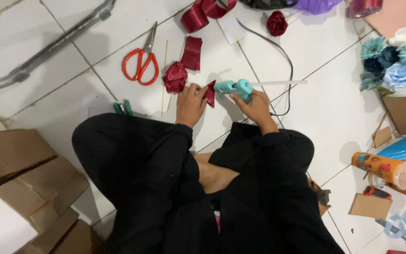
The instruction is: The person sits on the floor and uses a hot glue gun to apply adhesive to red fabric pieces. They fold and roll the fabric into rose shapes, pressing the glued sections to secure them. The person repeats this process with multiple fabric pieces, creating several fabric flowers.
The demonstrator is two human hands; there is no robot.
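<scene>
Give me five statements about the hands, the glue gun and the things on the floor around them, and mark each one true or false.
1. The right hand holds a teal glue gun. True.
2. The left hand holds a folded piece of dark red ribbon at the gun's tip. True.
3. The scissors have blue handles. False: the handles are orange-red.
4. A finished dark red ribbon rose lies on the tiles just beyond the left hand. True.
5. The bunch of blue and teal flowers lies on the person's left. False: it is at the far right.
</scene>
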